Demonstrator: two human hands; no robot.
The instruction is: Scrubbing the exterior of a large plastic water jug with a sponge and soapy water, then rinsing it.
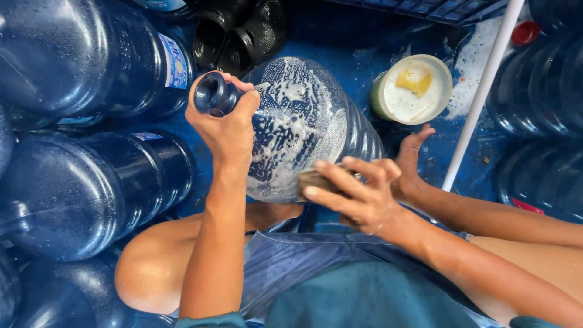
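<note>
**Soapy water jug scrubbed over a wet blue floor**

Floor (358,48) is blue, wet, streaked with white foam near the top right. Big blue water jugs crowd the left side (73,54) and the right edge (546,91), lying or stacked tight. A white pole (480,97) slants from the top right down toward the centre. A round pale tub (388,103) holding white suds and a yellow lump sits on the floor just beyond the jug. Dark sandals (240,30) lie at the top.

The soapy jug (303,121) is between the person's knees, tilted, long axis running from upper left to lower right. Neck and open mouth point to the upper left, toward the camera; its base points away, toward the tub. Foam covers most of its upper side.

Left hand (225,121) wraps the neck, fingers curled round it, thumb over the rim. Right hand (358,194) presses a brownish scrub pad (313,181) against the jug's lower side, fingers bent and pinching the pad.

The pad is mostly hidden under the fingers; its kind is hard to tell. The jug's base is cut off by the hand and foot (413,158). Neighbouring jugs run out of frame.
</note>
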